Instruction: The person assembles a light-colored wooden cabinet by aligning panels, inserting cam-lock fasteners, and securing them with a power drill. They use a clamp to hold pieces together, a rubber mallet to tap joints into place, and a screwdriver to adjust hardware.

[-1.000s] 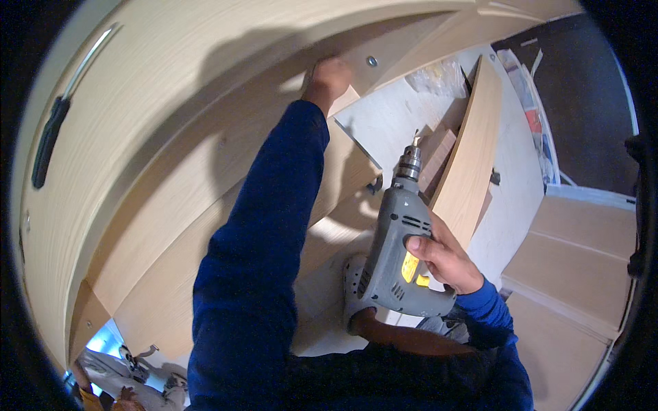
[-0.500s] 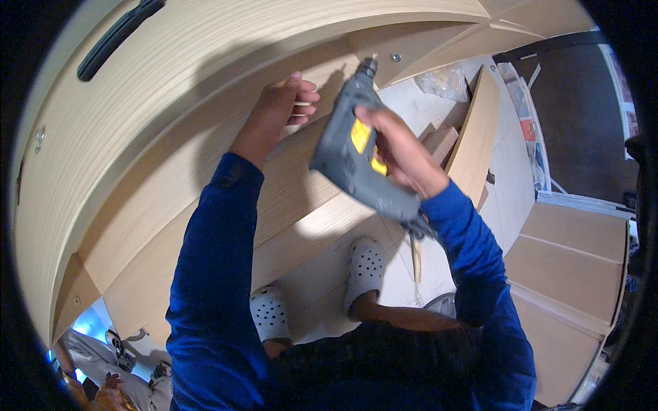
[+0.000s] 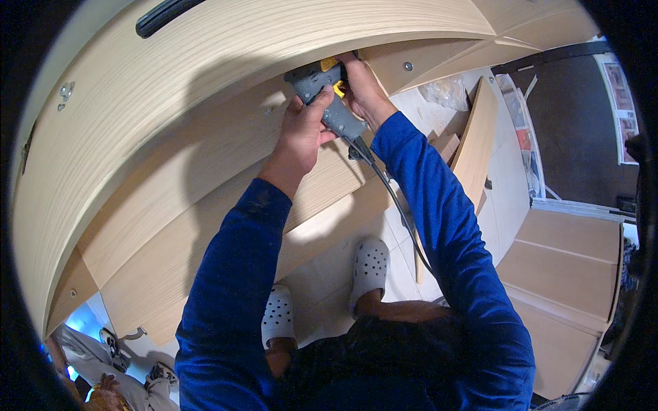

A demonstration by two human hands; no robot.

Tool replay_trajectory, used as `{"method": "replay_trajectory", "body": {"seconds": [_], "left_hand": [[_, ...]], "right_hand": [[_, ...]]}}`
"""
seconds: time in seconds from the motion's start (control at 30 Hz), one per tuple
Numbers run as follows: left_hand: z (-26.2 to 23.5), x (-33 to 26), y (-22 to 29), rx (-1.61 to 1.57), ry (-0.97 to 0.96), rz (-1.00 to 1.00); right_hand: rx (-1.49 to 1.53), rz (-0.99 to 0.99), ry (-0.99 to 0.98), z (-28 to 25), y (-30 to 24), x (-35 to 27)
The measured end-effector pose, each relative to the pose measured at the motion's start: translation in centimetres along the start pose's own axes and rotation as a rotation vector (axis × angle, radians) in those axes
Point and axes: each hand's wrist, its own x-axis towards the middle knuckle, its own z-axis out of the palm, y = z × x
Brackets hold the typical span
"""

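Note:
A grey corded power drill (image 3: 345, 120) with yellow parts is in both of my hands, up against the pale wooden cabinet. My right hand (image 3: 367, 92) wraps round the drill near its yellow trigger. Against the grip and underside of the body, my left hand (image 3: 301, 133) closes from the other side, thumb on top. The chuck and bit cannot be seen, lying beyond my right hand and the wood edge. From the grip's end a black cord (image 3: 392, 195) runs down beside my right sleeve. Pale boards (image 3: 233, 175) of the cabinet lie beneath my hands.
A curved-looking wooden panel (image 3: 226, 48) with a black handle (image 3: 168, 15) spans the top. A metal fitting (image 3: 408, 66) sits right of the drill. Rightward are a plastic bag (image 3: 444, 93), a long board (image 3: 478, 130) and cardboard (image 3: 558, 274). Another person's legs (image 3: 92, 353) show lower left.
The drill has moved up and left, and its body has turned in toward the cabinet. My left hand, empty before, has come onto it. The cord now shows.

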Motion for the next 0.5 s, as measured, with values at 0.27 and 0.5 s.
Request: {"method": "replay_trajectory", "body": {"seconds": [0.27,0.5], "left_hand": [[-0.2,1.4,-0.6,0.011,0.025,0.071],[-0.4,1.6,-0.1,0.034,-0.034,0.164]], "right_hand": [[0.09,0.097,-0.024,-0.3,0.4,0.7],[0.187,0.064,-0.041,0.4,0.0,0.6]]}}
